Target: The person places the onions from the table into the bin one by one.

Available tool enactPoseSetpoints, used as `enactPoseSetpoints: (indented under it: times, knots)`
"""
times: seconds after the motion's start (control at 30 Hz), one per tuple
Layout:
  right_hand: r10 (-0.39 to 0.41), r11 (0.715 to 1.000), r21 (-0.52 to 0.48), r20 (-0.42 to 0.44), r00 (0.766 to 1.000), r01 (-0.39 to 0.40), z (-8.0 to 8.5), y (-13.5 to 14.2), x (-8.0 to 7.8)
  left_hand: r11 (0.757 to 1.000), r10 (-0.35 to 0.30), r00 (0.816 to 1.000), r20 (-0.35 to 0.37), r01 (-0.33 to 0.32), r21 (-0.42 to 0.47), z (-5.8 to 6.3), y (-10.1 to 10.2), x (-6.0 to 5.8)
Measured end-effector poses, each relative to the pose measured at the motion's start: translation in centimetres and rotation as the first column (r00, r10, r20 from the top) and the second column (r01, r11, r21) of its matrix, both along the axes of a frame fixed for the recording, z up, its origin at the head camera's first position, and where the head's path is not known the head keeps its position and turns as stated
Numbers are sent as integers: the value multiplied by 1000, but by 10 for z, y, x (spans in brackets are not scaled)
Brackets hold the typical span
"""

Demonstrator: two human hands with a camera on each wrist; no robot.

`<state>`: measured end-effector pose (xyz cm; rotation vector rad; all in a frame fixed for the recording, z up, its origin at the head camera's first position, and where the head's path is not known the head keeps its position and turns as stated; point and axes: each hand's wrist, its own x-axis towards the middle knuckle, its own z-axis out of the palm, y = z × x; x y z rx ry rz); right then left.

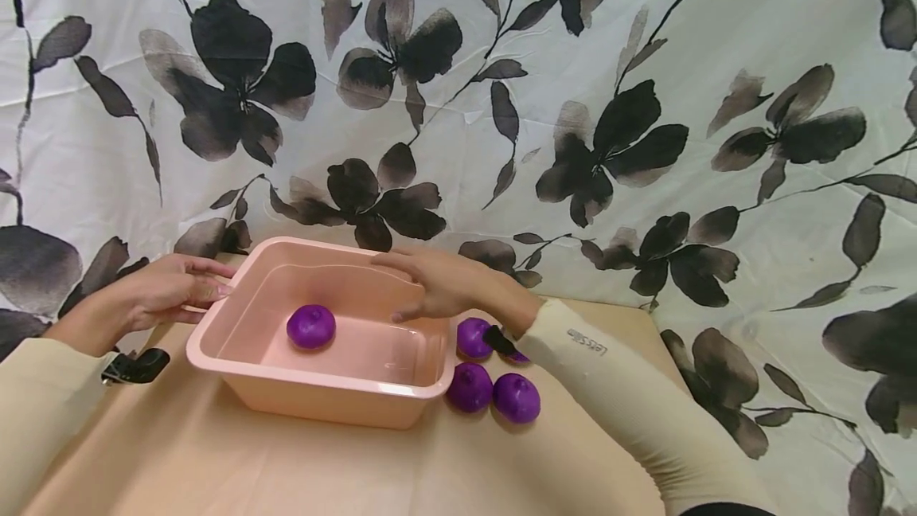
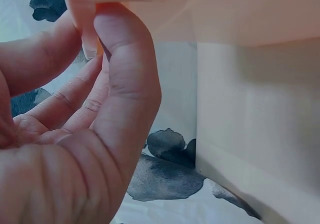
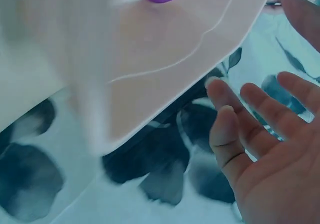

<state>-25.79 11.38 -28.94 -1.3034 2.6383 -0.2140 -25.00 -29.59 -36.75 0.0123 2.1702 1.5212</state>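
Observation:
A pink plastic basin (image 1: 322,396) stands on the table with one round purple ball (image 1: 311,326) inside, left of its middle. At the basin's left rim, my left hand (image 1: 172,291) pinches the edge between thumb and fingers; the thumb (image 2: 127,64) presses the rim in the left wrist view. Over the basin's back right part, my right hand (image 1: 447,281) hovers with fingers spread and nothing in it. Its palm and apart fingers show in the right wrist view, where the basin (image 3: 165,39) appears tilted.
Several more purple balls, among them a front one (image 1: 517,398), lie on the tan table cover (image 1: 344,472) just right of the basin. The right forearm partly hides the rear ones. Behind the table hangs a white cloth (image 1: 444,158) with dark flowers.

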Motion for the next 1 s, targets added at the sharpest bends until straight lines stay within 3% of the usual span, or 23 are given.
enactPoseSetpoints:
  times: [0.37,0.63,1.0]
  knots:
    - [-187,977,-97,25,982,188,-24,106,25,1000,4,1000,17,-4,5,-4,2,-4]
    - [-286,947,-129,74,955,293,-59,166,45,1000,12,1000,15,-12,1,-7,-2,-1]
    - [-369,919,-143,19,929,368,-121,217,68,1000,13,1000,12,-13,4,-4,4,-4]
